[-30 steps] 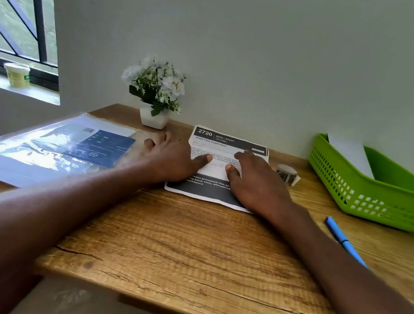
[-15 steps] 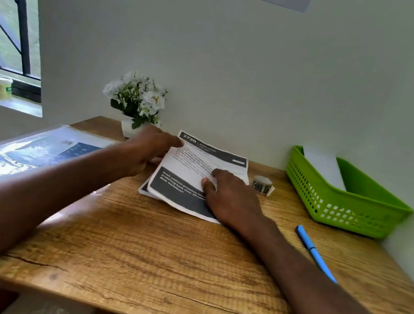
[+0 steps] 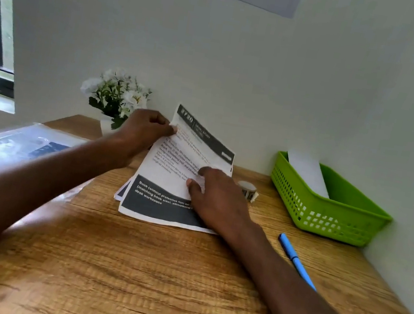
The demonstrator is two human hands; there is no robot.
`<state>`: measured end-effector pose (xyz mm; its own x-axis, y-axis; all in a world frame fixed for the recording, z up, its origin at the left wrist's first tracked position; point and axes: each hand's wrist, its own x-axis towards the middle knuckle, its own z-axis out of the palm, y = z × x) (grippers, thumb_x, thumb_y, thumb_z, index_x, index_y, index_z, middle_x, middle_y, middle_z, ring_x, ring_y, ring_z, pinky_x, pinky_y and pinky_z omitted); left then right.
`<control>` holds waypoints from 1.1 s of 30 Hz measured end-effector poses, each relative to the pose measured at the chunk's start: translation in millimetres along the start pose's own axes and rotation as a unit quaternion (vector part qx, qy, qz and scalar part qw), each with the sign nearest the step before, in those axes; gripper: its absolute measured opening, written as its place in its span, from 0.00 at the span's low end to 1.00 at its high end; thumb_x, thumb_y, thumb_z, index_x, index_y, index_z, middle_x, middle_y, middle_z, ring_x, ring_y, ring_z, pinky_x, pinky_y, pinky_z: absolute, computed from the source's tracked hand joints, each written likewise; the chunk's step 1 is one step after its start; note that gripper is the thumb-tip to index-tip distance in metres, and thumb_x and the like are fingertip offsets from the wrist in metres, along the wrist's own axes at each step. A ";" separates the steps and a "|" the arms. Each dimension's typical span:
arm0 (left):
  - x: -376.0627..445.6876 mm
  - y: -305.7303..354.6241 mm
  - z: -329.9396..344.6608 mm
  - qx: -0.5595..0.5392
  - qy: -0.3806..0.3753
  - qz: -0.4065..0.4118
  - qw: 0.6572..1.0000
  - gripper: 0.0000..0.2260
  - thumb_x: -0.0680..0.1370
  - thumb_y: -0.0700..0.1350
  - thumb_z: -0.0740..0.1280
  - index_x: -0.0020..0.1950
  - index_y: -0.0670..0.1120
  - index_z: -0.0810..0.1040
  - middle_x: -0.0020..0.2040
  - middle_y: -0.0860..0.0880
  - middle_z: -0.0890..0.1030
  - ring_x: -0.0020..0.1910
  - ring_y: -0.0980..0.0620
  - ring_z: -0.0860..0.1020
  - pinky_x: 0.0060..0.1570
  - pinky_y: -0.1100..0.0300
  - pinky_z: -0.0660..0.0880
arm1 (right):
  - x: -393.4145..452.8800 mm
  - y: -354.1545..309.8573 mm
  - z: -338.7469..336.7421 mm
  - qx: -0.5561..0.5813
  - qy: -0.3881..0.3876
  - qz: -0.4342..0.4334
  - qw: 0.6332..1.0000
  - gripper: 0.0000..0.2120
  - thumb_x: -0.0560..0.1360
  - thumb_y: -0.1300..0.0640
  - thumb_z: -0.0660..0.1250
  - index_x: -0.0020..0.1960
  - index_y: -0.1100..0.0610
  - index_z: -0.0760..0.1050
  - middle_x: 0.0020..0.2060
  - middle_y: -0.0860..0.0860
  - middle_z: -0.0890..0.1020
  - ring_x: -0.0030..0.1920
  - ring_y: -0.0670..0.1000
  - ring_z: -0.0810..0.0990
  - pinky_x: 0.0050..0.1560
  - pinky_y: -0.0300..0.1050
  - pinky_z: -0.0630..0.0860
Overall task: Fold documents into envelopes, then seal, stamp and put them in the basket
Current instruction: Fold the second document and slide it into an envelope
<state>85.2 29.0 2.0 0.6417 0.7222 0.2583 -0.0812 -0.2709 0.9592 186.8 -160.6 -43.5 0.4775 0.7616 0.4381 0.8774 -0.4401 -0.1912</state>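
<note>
- The document (image 3: 171,167) lies at the back middle of the worktop (image 3: 154,271). Its near end is flat on the wood and its far left corner is raised off a few more sheets (image 3: 121,191) beneath it, which looks like the start of a fold.
- Your left hand (image 3: 144,130) pinches that raised far corner between thumb and fingers (image 3: 170,129), so it is the hand that lifts.
- Your right hand (image 3: 216,199) rests on the right half of the sheet, its fingers bent and pressing down with nothing clasped. I judge it is there to keep the paper from sliding.
- The roll of stamps (image 3: 247,189) sits just beside your right hand, and the blue pen (image 3: 295,260) lies nearer you on the right.
- The green basket (image 3: 328,212) stands at the right by the wall, with one white envelope (image 3: 307,171) leaning inside it.
- A clear plastic sleeve (image 3: 10,148) lies at the left, and a small pot of white flowers (image 3: 115,97) stands behind your left hand.
</note>
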 end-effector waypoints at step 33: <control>-1.4 -3.0 -20.7 -0.121 -0.012 0.034 0.992 0.26 0.75 0.69 0.69 0.54 0.47 0.86 0.51 0.43 0.88 0.45 0.42 0.88 0.41 0.48 0.84 | 50.3 45.2 -49.3 0.592 0.097 0.182 0.779 0.12 0.71 0.62 0.79 0.54 0.62 0.84 0.46 0.58 0.88 0.47 0.58 0.88 0.49 0.54 0.85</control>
<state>68.8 42.0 1.2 0.6459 0.6917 0.3232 -0.3032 -0.1562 0.9401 248.1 -165.7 13.2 0.7900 0.5517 0.2674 0.1681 0.2244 -0.9599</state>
